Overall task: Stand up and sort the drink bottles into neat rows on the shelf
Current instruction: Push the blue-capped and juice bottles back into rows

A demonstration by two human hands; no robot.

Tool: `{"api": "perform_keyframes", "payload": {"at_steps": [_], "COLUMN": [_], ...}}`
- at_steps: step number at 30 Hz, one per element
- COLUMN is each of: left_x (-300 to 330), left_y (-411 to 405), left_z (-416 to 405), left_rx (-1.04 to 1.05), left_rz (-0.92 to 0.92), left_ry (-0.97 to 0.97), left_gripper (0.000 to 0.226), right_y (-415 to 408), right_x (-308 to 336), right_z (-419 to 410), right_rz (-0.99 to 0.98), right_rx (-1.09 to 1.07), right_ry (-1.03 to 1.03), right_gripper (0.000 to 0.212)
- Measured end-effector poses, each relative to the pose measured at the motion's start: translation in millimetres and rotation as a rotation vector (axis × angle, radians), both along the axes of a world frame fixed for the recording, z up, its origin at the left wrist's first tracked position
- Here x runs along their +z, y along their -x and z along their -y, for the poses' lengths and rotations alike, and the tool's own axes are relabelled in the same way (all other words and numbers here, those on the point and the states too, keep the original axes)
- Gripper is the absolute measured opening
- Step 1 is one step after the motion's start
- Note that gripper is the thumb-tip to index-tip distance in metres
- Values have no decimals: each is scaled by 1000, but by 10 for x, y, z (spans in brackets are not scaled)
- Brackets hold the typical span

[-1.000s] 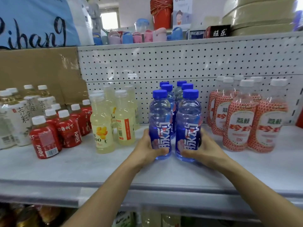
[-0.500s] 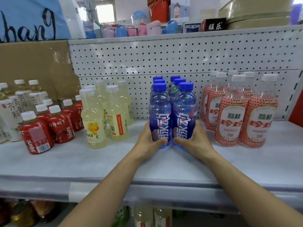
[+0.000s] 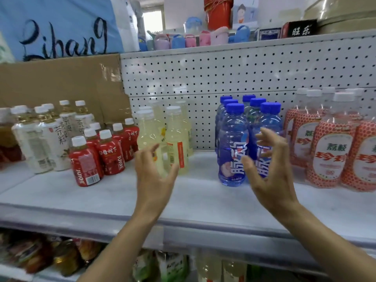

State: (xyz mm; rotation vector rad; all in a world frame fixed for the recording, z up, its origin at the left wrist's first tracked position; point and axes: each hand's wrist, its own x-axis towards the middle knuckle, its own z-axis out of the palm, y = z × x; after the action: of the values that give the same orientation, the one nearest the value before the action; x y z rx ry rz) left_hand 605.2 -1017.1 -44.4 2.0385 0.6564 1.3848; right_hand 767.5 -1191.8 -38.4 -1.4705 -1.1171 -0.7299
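Two hands empty, fingers spread | left hand [image 3: 154, 176] before pale yellow bottles [image 3: 162, 143] at 9 o'clock of blue bottles [image 3: 244, 143], mid-shelf [image 3: 101, 196] | right hand [image 3: 270, 171] before blue pair | advice: cup yellow bases low, slide square, labels forward.

White pegboard [image 3: 234, 78] backs the shelf [image 3: 101, 196]; cardboard [image 3: 57, 82] at 10 o'clock, a bright window [image 3: 153, 19] at 12.
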Motion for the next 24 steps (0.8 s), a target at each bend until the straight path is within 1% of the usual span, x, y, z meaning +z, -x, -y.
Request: {"api": "perform_keyframes", "payload": {"at_steps": [2, 3, 5, 6, 7, 9, 11, 13, 15, 16, 17, 19, 20, 22, 24], "left_x": [7, 31, 79, 103, 137, 231, 331, 395, 403, 390, 376, 364, 363, 359, 358], "left_y": [107, 125, 140, 147, 156, 159, 123, 48, -24, -48, -59, -60, -50, -10, 73], "left_z": [-320, -454, -703, -821, -940, -1159, -1368, -1539, -1647, -1693, -1727, -1770, -1784, -1807, -1811], "left_rx": [77, 67, -13, -73, -141, -304, -458, -577, -683, -726, -755, -770, -761, -726, -686], "left_rz": [44, 20, -90, -141, -178, -205, -215, -279, -333, -336, -334, -338, -345, -352, -359], "left_ry": [11, 63, 178, 221, 257, 329, 396, 400, 390, 391, 392, 379, 373, 365, 345], "left_gripper": [80, 89, 108, 117, 125, 139, 141, 136, 135, 136, 136, 137, 138, 141, 143], "right_y": [231, 328, 473, 515, 539, 524, 484, 473, 514, 535, 540, 539, 538, 560, 577], "right_x": [1, 27, 116, 181, 248, 341, 383, 380, 346, 316, 279, 227, 219, 246, 269], "right_z": [-270, -420, -768, -945, -1124, -1450, -1706, -1865, -1954, -1990, -2023, -2068, -2080, -2063, -2032], "right_rz": [-30, -83, -248, -364, -491, -693, -796, -838, -849, -854, -859, -859, -851, -841, -820], "right_rx": [67, 90, 146, 194, 254, 357, 372, 367, 397, 409, 405, 393, 400, 432, 465], "right_ry": [140, 234, 408, 470, 501, 471, 411, 398, 380, 377, 370, 360, 358, 378, 419], "right_gripper": [59, 62, 72, 74, 75, 71, 67, 67, 50, 46, 50, 64, 66, 65, 59]}}
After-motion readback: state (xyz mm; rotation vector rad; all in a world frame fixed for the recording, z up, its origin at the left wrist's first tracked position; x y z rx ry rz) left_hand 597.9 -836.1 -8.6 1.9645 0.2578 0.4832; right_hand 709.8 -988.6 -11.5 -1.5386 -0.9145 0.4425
